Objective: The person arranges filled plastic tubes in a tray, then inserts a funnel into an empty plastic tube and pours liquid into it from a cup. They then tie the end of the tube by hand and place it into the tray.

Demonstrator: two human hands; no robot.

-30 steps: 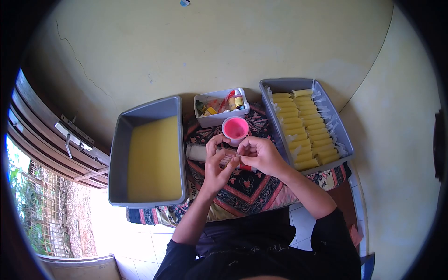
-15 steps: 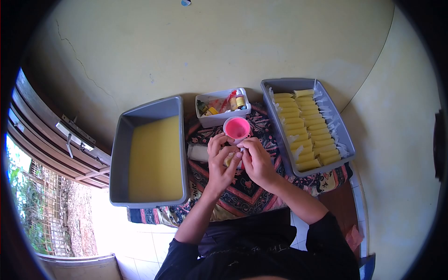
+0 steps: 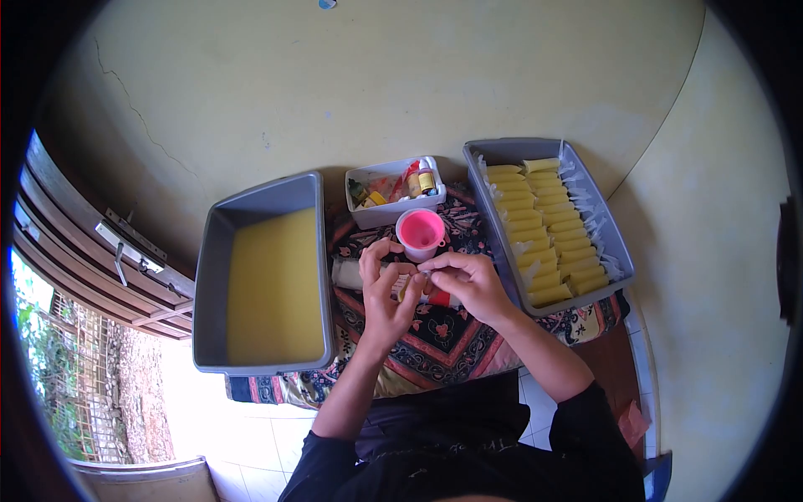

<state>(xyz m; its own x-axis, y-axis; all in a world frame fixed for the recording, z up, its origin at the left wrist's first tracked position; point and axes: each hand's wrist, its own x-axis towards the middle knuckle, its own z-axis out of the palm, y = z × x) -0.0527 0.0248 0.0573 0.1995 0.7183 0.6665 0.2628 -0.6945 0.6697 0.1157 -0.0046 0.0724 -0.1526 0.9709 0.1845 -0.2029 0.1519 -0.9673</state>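
My left hand (image 3: 385,294) and my right hand (image 3: 470,286) meet fingertip to fingertip over the cloth, just in front of a pink funnel (image 3: 421,227) standing in a white cup (image 3: 420,254). Both are closed in a pinch. The fingers hide most of what lies between them, and I cannot tell what it is. Under the hands lies a packet of clear plastic (image 3: 347,274) with a red part (image 3: 438,298) showing between the wrists.
A grey tub (image 3: 327,276) of yellow liquid (image 3: 276,289) stands left. On the right, another grey tub (image 3: 621,251) holds rows of filled yellow plastic tubes (image 3: 548,251). A white box (image 3: 393,216) with small bottles (image 3: 427,179) sits behind the funnel. Patterned cloth (image 3: 439,330) covers the table.
My fingers have spread a little and my left hand has shifted slightly left. The right hand's fingers lie flatter across the meeting point. The tubs and funnel stay in place.
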